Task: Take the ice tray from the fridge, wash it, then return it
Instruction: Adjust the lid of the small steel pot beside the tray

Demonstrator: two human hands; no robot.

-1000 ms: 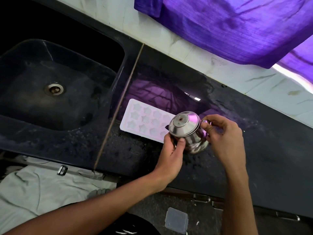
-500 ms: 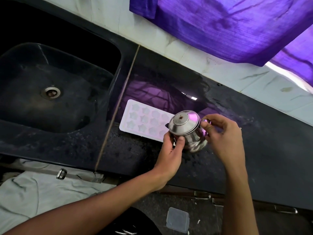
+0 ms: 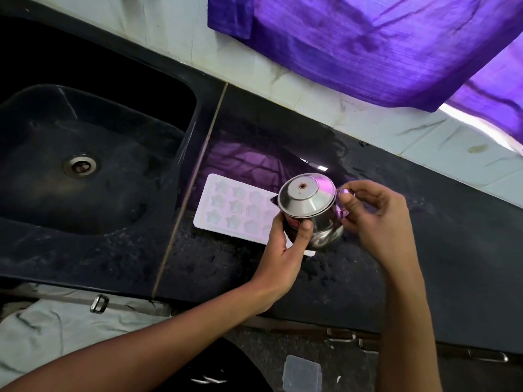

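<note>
**Both hands on the steel jug, ice tray waiting beside the sink**

We have the ice tray out of the fridge and lying flat on the dark counter, just to the right of the seam that divides the counter from the sink. Its star-shaped cells face up, which suits filling or rinsing in place. Its near right corner is hidden behind our hands and the jug.

Our left hand wraps the belly of the small lidded steel jug, thumb curled across the front and fingers round the far side, so the weight sits in that palm. Our right hand is at the jug's handle side, fingers bent and pinching at the handle near the lid's rim; we cannot tell exactly how firmly it grips. The two-handed hold looks like steadying: one hand carries, the other readies the handle or the lid. The jug hangs partly over the tray's right end, so we judge it is meant for pouring water over the cells, since no tap shows here.

The sink basin holds only its drain. Above the counter a purple cloth hangs against the pale wall, and its colour reflects in the counter and the jug's lid.

By our reckoning the washing is not yet under way.
</note>
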